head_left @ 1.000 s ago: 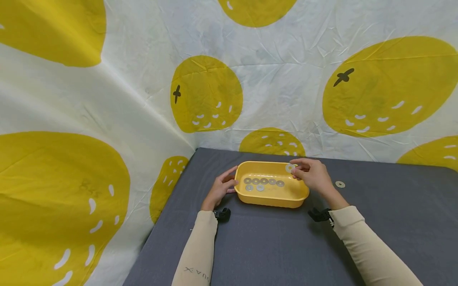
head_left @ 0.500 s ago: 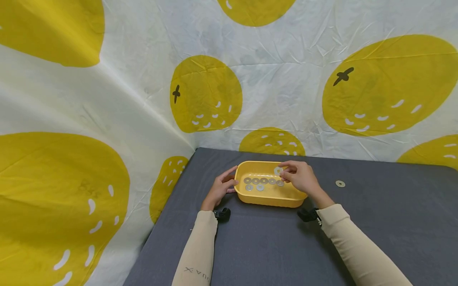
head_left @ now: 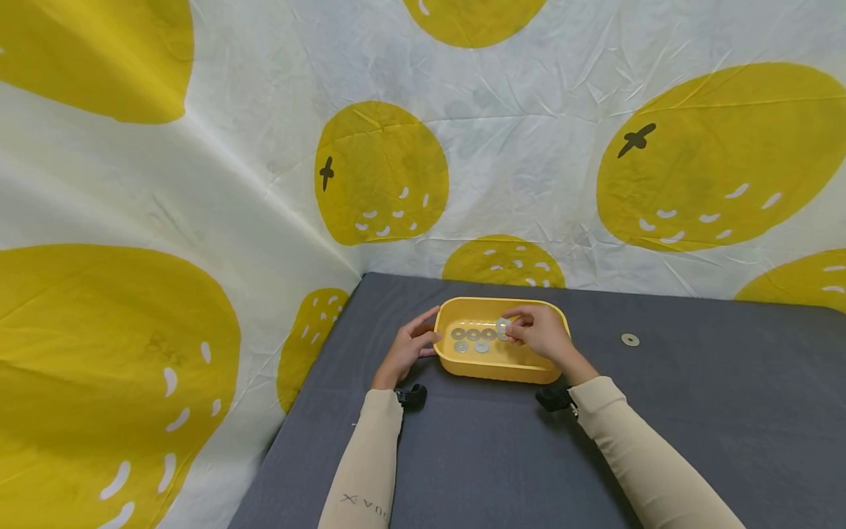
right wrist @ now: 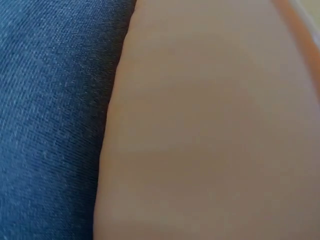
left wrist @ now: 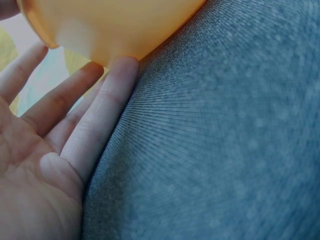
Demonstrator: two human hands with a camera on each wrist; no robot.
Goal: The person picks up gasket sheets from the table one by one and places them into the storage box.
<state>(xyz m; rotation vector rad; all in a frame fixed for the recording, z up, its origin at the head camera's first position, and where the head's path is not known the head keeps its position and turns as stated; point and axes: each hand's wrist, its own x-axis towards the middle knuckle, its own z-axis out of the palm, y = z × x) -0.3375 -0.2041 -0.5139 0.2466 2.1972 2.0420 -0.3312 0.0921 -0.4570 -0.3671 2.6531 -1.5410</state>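
Note:
In the head view a yellow tray (head_left: 501, 373) holds flat metal washers (head_left: 481, 347). They lie in a back row and a shorter front row at the left part of its floor. My right hand (head_left: 538, 332) is over the tray and pinches one more washer (head_left: 502, 325), tilted up, above the back row's right end, part of which it hides. My left hand (head_left: 405, 353) touches the tray's left end. The left wrist view shows its fingers (left wrist: 95, 125) nearly straight, fingertips at the tray's outer wall (left wrist: 115, 30). Only the tray's side (right wrist: 200, 125) and cloth fill the right wrist view.
A single washer (head_left: 630, 339) lies on the dark grey cloth (head_left: 476, 455) right of the tray. Behind and to the left hangs a white curtain (head_left: 515, 176) printed with yellow fruit. Each wrist wears a black strap (head_left: 411, 397).
My right hand has moved left, from the tray's right rim to above the back row, carrying the washer lower. My left hand and the tray stay put.

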